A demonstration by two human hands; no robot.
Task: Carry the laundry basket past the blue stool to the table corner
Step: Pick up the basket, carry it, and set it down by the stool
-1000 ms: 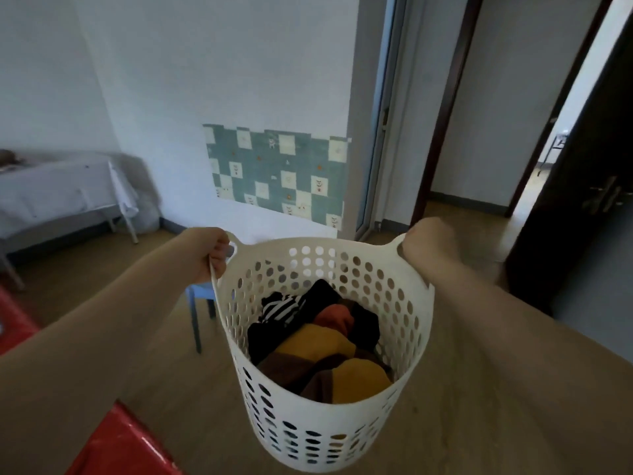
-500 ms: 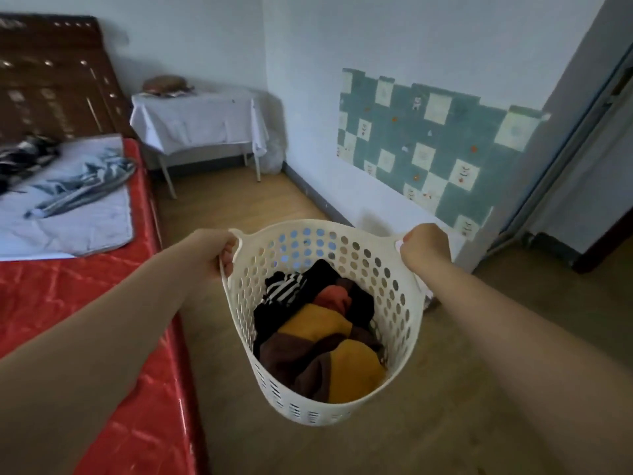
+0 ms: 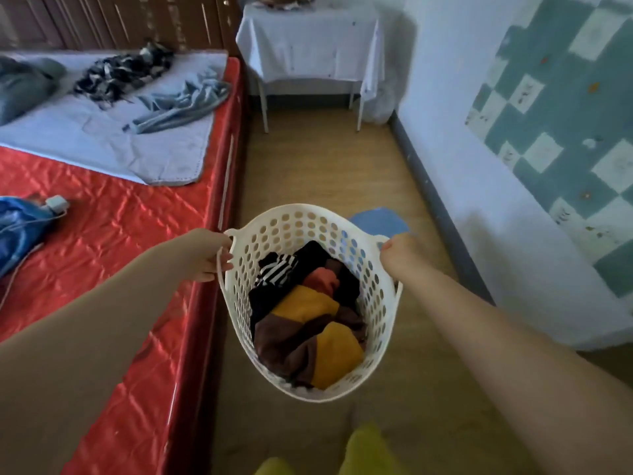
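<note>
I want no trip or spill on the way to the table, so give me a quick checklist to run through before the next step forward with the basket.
1. Left hand closed on its handle: ok.
2. Right hand closed on its handle: ok.
3. Laundry basket held clear of the floor: ok.
4. Clothes sitting below the rim, nothing hanging out: ok.
5. Blue stool out of the path: not ok, it stands just beyond the basket, toward the wall side, partly hidden by it.
6. Floor open between the bed and the wall up to the table: ok beyond the stool.
</note>
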